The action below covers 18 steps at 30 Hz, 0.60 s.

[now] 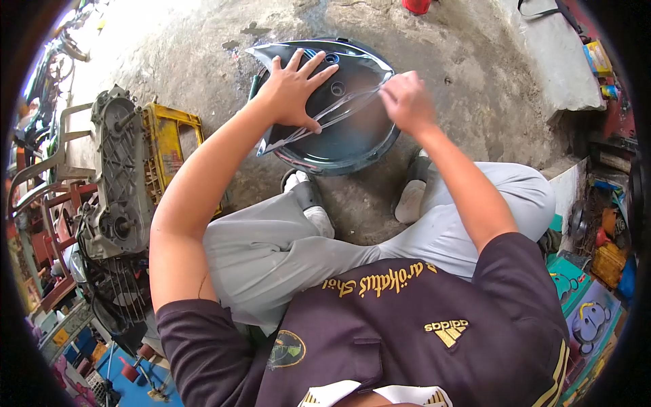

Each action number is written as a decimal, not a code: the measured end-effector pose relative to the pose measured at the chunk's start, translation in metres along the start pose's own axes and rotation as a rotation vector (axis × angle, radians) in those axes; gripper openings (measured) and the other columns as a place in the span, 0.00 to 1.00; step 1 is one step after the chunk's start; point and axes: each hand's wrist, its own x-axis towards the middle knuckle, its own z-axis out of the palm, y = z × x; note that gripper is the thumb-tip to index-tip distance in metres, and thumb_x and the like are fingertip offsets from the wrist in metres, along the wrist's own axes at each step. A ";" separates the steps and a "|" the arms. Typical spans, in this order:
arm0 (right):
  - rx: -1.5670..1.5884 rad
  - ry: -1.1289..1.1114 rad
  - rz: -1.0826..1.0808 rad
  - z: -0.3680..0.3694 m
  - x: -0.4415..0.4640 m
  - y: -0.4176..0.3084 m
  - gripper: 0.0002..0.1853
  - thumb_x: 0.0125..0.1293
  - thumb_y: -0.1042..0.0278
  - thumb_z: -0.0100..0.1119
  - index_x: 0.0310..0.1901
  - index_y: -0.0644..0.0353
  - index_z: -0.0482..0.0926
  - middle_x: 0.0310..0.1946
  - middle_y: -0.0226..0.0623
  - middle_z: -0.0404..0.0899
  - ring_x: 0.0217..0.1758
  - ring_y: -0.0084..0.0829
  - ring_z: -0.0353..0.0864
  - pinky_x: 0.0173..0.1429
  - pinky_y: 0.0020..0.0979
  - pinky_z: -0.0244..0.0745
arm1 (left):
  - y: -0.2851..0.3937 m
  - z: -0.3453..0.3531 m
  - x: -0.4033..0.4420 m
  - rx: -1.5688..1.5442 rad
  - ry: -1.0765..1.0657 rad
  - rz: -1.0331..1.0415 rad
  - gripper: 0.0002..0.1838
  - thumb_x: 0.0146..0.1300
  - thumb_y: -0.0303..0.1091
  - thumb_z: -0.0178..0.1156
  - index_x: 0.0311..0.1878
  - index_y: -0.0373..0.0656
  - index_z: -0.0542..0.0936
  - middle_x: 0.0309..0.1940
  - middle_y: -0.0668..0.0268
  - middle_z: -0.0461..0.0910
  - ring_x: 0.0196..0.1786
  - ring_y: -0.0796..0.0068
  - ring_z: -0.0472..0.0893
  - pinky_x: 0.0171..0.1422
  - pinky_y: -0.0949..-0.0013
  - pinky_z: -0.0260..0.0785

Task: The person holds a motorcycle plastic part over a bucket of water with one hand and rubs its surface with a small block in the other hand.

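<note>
A dark, glossy, pointed panel (317,100) with blue stripes near its far edge lies across a round, dark basin (332,166) on the floor. My left hand (290,89) is pressed on the panel with its fingers spread wide. A strip of clear plastic film (347,108) stretches from the panel's near left tip to the right side. At that right end my right hand (409,102), slightly blurred, is closed on the film. Its fingertips are partly hidden. The basin stands just beyond my feet.
A grey metal engine casing (119,169) and a yellow crate (169,149) stand at left. A concrete slab (553,61) lies at upper right, and a red object (416,6) sits at the top edge. Assorted parts and boxes (586,312) crowd the right side.
</note>
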 end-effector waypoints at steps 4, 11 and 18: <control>0.090 -0.137 -0.289 0.004 -0.009 -0.041 0.06 0.68 0.60 0.69 0.36 0.50 0.86 0.41 0.29 0.86 0.54 0.40 0.82 0.56 0.47 0.76 | 0.000 -0.003 0.004 -0.010 -0.025 -0.003 0.77 0.36 0.72 0.83 0.91 0.65 0.53 0.91 0.59 0.52 0.88 0.38 0.57 0.80 0.23 0.58; 0.023 -0.017 -0.066 0.011 -0.004 -0.014 0.06 0.68 0.61 0.70 0.37 0.50 0.86 0.39 0.29 0.85 0.55 0.40 0.81 0.55 0.45 0.75 | 0.000 -0.002 0.004 -0.020 0.011 0.008 0.77 0.37 0.72 0.83 0.91 0.65 0.53 0.91 0.59 0.51 0.88 0.38 0.57 0.79 0.23 0.59; 0.006 0.059 -0.008 0.007 0.003 0.011 0.06 0.68 0.61 0.69 0.35 0.50 0.87 0.39 0.30 0.86 0.54 0.40 0.81 0.56 0.44 0.75 | 0.002 -0.001 0.003 -0.017 -0.014 -0.011 0.78 0.35 0.72 0.84 0.91 0.65 0.53 0.92 0.60 0.51 0.88 0.38 0.56 0.78 0.23 0.59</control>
